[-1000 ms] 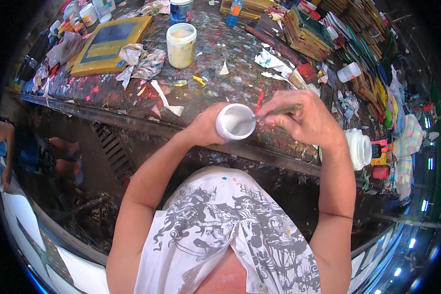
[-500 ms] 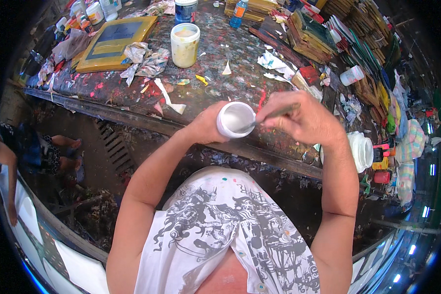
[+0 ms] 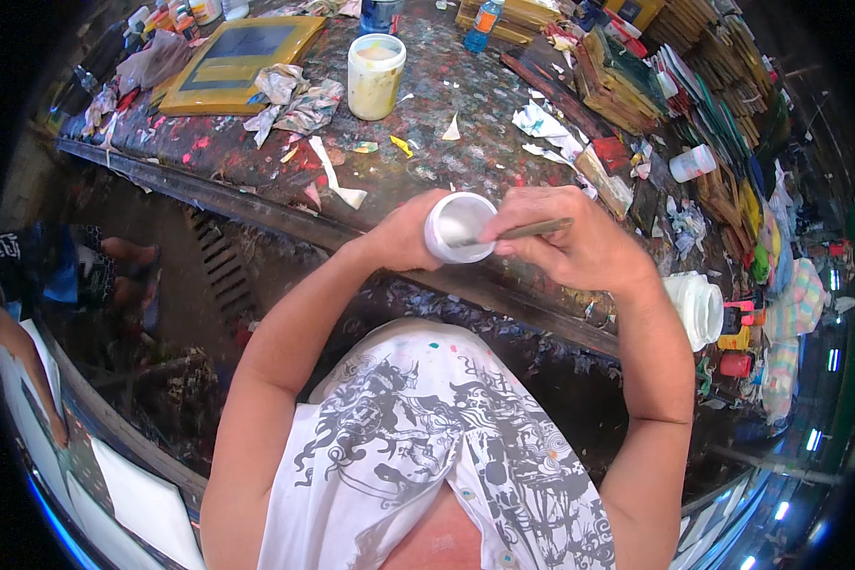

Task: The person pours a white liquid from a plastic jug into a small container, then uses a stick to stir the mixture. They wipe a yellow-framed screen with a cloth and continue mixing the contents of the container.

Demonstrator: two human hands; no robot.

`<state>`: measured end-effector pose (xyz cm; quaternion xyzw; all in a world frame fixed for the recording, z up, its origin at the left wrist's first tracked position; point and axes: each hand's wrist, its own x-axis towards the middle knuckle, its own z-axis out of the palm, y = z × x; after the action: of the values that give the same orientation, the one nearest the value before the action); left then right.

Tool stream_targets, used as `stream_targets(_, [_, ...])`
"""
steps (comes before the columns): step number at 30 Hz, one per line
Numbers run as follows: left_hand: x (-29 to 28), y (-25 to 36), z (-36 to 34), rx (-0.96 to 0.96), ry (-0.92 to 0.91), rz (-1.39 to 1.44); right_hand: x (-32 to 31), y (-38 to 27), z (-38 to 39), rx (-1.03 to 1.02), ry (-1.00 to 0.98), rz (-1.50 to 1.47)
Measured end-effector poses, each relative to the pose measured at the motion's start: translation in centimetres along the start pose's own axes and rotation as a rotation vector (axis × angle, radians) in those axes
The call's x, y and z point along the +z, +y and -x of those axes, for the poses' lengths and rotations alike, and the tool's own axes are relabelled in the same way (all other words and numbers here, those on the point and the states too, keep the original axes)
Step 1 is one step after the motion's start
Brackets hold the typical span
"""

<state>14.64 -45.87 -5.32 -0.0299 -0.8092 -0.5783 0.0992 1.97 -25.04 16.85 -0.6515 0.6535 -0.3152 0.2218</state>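
My left hand (image 3: 407, 234) wraps round a small white plastic tub (image 3: 446, 209), its mouth tilted up toward me above the table's near edge. White material shows inside, though how full it is I cannot tell. Between the thumb and fingers of my right hand (image 3: 579, 247) is a slim grey-brown stirring stick (image 3: 540, 228). Its lower end reaches into the tub; the tip's shape is unclear. Beyond my hands stands a larger yellowish-white tub (image 3: 374, 84), stained with paint, on the table.
The paint-stained table (image 3: 437, 157) carries paper scraps, a yellow-framed screen (image 3: 242, 65), crumpled cloth (image 3: 304, 103), and stacked frames (image 3: 617, 81) at right. A white jar (image 3: 701, 309) is beside my right forearm. At far left, another person's arm (image 3: 30, 366) shows.
The stirring stick has swung to lie flatter across the tub's rim, with my right hand slightly lower and closer to it. My left hand keeps its hold. The whole view has shifted slightly.
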Motion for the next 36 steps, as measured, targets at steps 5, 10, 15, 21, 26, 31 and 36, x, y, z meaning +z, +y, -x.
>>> stream_targets(5, [0.2, 0.1, -0.2, -0.006, -0.008, 0.01, -1.6, -0.1, -0.6, -0.018, 0.076, 0.175])
stream_targets(10, [0.2, -0.4, -0.2, 0.019, -0.015, 0.002, -1.8, -0.7, 0.2, 0.042, -0.053, 0.133])
stream_targets(15, [0.2, -0.1, -0.2, 0.044, -0.023, -0.016, 0.1, 0.1, -0.1, -0.065, 0.148, 0.08])
stream_targets(21, [0.2, -0.3, -0.4, 0.012, -0.028, -0.001, -2.0, -0.1, 0.4, -0.042, 0.057, 0.189])
stream_targets(26, [0.2, -0.8, -0.1, -0.007, -0.028, -0.057, -1.7, -0.4, 0.7, 0.068, -0.056, 0.016])
stream_targets(31, [0.2, 0.2, -0.3, -0.006, -0.031, -0.037, -0.9, -0.5, -0.1, -0.079, 0.142, 0.09])
stream_targets(36, [0.4, -0.2, -0.3, -0.006, -0.018, -0.018, -3.2, -0.7, 0.1, 0.253, -0.124, 0.059])
